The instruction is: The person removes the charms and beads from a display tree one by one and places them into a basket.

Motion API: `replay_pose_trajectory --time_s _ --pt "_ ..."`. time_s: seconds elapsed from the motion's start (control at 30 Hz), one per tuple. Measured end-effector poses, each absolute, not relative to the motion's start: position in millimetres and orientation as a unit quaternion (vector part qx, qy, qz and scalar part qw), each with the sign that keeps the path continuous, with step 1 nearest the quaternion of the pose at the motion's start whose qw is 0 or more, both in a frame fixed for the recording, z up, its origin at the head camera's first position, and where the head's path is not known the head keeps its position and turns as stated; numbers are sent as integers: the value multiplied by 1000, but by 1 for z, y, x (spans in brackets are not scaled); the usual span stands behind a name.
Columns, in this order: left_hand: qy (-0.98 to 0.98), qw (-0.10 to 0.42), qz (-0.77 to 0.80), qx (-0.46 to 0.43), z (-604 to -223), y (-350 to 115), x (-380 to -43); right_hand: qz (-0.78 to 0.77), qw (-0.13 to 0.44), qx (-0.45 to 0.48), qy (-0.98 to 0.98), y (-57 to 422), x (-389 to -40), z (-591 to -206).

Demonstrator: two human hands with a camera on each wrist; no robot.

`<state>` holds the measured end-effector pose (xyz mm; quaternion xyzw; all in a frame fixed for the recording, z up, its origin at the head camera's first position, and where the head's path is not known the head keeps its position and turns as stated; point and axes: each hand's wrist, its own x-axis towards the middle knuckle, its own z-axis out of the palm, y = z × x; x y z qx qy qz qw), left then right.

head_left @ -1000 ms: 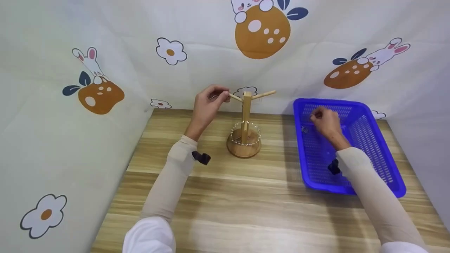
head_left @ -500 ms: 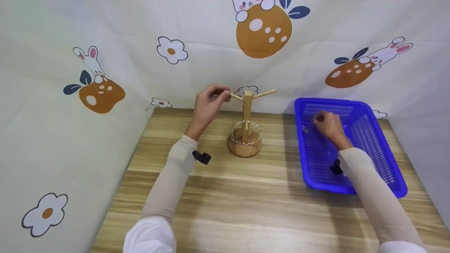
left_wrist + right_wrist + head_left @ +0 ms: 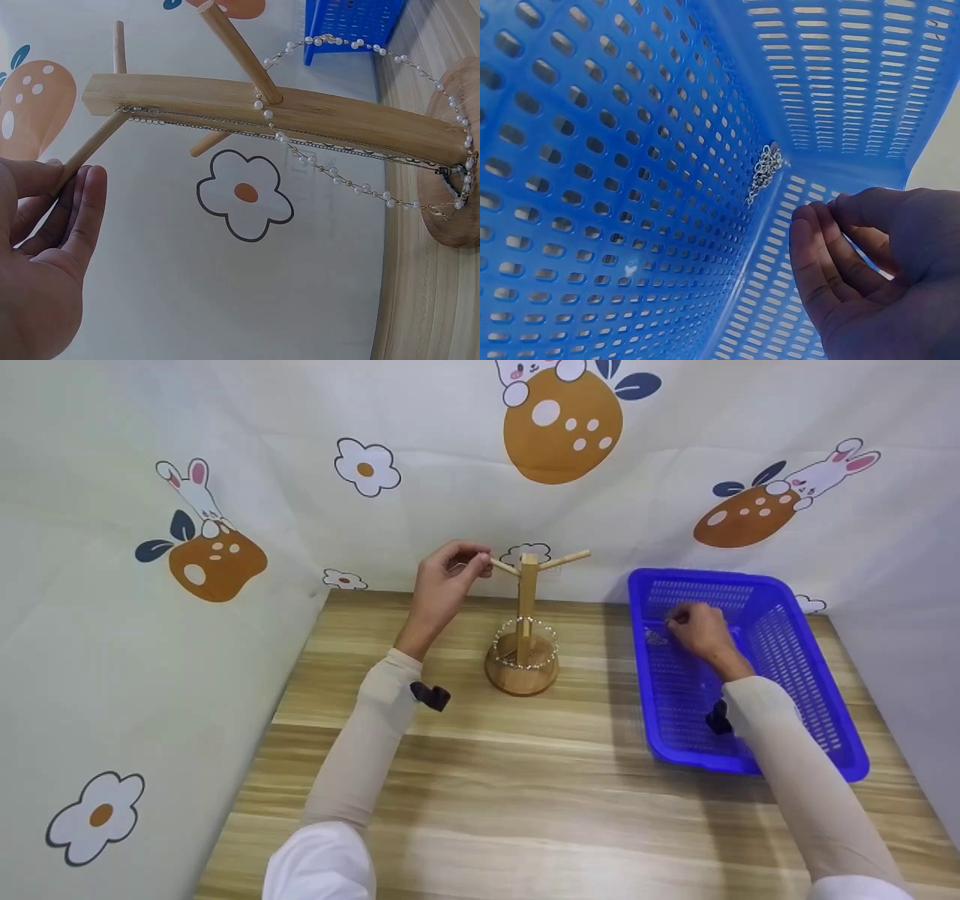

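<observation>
A wooden jewelry stand (image 3: 527, 592) with angled pegs stands at the back of the table. My left hand (image 3: 442, 589) pinches the tip of its left peg (image 3: 94, 146) between thumb and fingers. From that peg's base, thin silver chain necklaces (image 3: 139, 112) run along the post. A pearl necklace (image 3: 326, 175) hangs looped from another peg. My right hand (image 3: 701, 628) is inside the blue basket (image 3: 646, 697), fingers curled and fingertips against the thumb; nothing shows between them. A bunched silver chain (image 3: 765, 171) lies in the basket's corner, just beyond those fingertips.
The wood-grain table (image 3: 480, 780) spreads in front of the stand. Pale cloth walls (image 3: 450, 495) printed with rabbits, oranges and flowers close in the back and sides. The basket's slotted sides rise around the right hand.
My right hand has sunk slightly lower in the basket, down beside the bunched chain. My left hand keeps its pinch on the peg.
</observation>
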<state>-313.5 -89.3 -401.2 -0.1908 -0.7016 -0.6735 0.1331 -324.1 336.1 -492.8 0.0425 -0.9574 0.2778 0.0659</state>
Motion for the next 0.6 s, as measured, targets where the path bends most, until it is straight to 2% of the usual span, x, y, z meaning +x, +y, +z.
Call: replay_pose_trajectory --time_s 0.43,0.6 --pt "-703 134 -672 -187 -400 -88 -314 289 44 47 -955 329 -321 -484" --pt "-700 135 -675 -190 -400 -88 -313 297 53 58 -952 323 -320 -480"
